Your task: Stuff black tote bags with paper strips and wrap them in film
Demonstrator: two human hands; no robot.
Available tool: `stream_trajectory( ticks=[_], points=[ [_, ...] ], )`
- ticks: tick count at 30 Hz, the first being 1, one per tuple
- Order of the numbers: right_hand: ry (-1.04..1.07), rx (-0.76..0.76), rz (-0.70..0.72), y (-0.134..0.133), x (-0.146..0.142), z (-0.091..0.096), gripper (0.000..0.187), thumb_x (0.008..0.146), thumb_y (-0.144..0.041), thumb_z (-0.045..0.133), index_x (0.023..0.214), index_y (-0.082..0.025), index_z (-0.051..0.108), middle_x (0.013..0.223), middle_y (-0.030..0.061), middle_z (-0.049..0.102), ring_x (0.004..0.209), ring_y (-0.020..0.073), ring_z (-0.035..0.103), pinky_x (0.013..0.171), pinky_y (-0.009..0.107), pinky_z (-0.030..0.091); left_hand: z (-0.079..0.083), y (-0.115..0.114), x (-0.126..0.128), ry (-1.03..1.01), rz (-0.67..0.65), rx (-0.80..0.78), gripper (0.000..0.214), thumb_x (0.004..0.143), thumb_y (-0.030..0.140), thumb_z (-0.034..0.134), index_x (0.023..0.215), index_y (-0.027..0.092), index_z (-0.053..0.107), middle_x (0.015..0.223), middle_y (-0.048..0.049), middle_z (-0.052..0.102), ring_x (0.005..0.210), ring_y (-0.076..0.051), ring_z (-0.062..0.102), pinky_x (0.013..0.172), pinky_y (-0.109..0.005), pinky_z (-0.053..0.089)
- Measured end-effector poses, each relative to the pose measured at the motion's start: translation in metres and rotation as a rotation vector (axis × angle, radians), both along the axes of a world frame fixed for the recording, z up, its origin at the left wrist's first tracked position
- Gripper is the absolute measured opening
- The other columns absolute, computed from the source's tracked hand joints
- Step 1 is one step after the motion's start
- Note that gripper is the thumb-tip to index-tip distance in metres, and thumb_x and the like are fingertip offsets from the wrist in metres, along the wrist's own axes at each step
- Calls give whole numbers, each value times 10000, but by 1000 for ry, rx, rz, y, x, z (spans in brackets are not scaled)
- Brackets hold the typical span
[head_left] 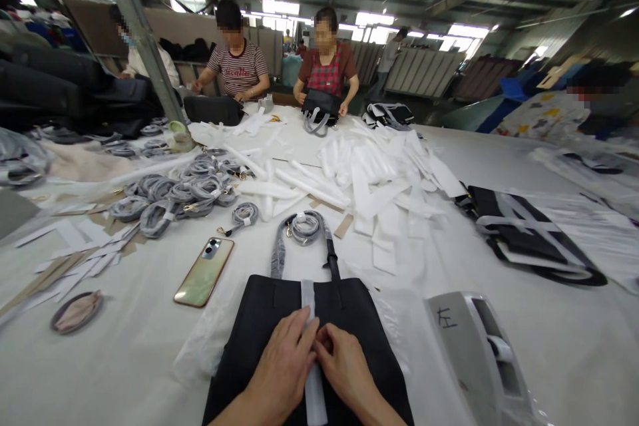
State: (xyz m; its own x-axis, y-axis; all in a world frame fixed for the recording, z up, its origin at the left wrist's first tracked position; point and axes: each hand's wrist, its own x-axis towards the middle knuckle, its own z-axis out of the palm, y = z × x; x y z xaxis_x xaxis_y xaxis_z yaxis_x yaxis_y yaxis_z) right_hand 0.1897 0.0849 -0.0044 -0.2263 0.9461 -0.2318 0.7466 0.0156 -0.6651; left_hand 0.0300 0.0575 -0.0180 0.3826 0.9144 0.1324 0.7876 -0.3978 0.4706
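Note:
A black bag [264,319] lies flat on the white table [124,346] right in front of me, its grey strap handle [277,249] pointing away. A narrow white strip [308,293] runs down the bag's middle. My left hand [284,363] and my right hand [344,363] meet over this strip, fingertips pinched on it. A coiled grey strap [304,226] rests inside the handle loop.
A phone [204,271] lies to the left, a grey tape dispenser [474,353] to the right. Coiled grey straps [174,196] and white foam strips [369,176] cover the middle. Another black bag [524,233] lies at right. Two people across the table handle black bags.

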Motion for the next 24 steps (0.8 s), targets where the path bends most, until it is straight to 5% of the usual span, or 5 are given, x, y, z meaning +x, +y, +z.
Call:
stream_trajectory(
  ticks=[6,11,17,21,24],
  points=[
    [25,83,3,-6,2,-2,289,907,-270,384,756,-192,618,688,34,674,607,172,622,564,254,391,-22,-10,2,276,-145,143,604,916,295,402,1468,121,230,1523,-134,282,1402,-263,254,1097,-459,295],
    [78,155,-6,-14,-2,0,285,925,-262,357,894,-191,631,830,67,703,746,195,668,696,283,476,-16,-6,0,316,-160,123,591,944,340,341,1475,113,217,1530,-130,261,1406,-261,242,1109,-457,258],
    [41,561,59,-16,26,-3,271,921,-219,397,1043,-196,637,995,109,691,917,223,656,831,361,525,-12,-7,1,287,-145,169,584,959,387,329,1474,130,229,1517,-122,296,1390,-248,283,1090,-436,298],
    [-178,662,-40,-7,68,0,300,889,-243,455,1112,-163,640,1174,161,645,1077,298,602,923,469,485,-34,-3,1,298,-137,338,613,925,407,415,1456,129,289,1449,-139,416,1313,-269,414,1025,-420,367],
    [-158,497,-235,12,98,12,322,920,-354,426,958,-172,688,939,112,720,838,252,680,764,361,539,-58,10,-4,305,-186,565,606,906,433,457,1428,141,362,1360,-116,531,1229,-242,508,956,-348,414]
  ],
)
